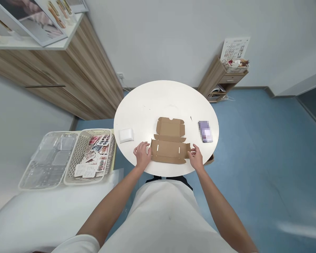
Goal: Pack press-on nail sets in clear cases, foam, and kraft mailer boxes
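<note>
An unfolded brown cardboard box [168, 149] lies on the white round table [163, 96], its lid panel and flaps spread away from me. The near panel has two white slots, and its left side flap looks raised. My left hand [143, 154] is at that left edge, fingers bent, with thumb and forefinger at the flap. On the other side my right hand [196, 157] pinches the right end flap between thumb and fingers. A white soft packet [126, 135] lies to the left of the box. To its right is a purple, partly pixelated item [205, 131].
A small dark object [191, 118] lies on the table. Two plastic baskets [89, 156], one with printed cards and one with clear trays, stand at the left. A wooden cabinet [92, 66] rises behind them, and a small shelf unit [223, 79] stands by the wall.
</note>
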Action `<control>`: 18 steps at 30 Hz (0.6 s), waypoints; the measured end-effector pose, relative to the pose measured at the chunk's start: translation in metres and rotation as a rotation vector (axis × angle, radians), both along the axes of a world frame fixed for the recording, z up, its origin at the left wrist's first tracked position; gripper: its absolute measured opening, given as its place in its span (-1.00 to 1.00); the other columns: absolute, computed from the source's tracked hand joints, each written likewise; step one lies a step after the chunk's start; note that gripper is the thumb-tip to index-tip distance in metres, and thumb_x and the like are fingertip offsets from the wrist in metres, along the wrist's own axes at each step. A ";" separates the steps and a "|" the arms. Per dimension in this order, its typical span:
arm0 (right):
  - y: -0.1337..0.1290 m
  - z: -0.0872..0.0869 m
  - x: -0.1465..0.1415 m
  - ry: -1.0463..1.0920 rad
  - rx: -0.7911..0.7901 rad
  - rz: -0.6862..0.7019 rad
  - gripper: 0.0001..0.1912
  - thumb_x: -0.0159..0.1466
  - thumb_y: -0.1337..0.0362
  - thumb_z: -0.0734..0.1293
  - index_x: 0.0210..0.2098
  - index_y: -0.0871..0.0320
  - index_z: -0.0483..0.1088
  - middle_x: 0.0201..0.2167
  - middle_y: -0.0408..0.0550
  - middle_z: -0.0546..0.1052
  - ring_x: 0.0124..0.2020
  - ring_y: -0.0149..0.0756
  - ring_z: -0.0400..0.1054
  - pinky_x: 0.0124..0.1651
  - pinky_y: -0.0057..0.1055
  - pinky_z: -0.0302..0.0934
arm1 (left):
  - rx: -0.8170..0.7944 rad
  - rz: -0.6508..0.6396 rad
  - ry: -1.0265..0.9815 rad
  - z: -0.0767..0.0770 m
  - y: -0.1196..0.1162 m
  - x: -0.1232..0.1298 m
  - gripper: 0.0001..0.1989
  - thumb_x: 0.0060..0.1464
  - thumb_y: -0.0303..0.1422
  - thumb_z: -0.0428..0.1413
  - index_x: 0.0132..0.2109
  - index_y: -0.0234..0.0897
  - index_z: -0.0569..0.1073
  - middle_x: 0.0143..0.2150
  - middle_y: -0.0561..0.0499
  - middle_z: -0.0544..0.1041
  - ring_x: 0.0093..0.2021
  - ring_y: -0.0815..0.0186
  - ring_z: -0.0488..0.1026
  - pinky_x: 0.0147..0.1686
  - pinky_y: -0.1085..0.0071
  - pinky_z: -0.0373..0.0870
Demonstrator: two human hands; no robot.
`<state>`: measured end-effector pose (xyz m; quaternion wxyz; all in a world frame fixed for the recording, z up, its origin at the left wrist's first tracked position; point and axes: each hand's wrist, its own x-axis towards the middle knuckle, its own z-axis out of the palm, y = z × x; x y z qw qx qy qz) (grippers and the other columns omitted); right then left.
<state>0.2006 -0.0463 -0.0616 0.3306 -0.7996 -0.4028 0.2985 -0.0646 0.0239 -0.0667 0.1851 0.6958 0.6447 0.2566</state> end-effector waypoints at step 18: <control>0.134 -0.026 0.033 0.304 -0.231 0.273 -0.44 0.07 0.09 0.26 0.04 0.10 0.16 -0.23 -0.05 0.44 -0.30 -0.34 0.33 -0.26 -0.36 0.23 | -0.307 -0.617 0.362 -0.002 -0.016 0.042 -0.57 -0.06 -0.50 -0.01 0.02 -0.18 0.27 0.00 -0.10 0.36 0.05 0.16 0.23 0.08 0.02 -0.17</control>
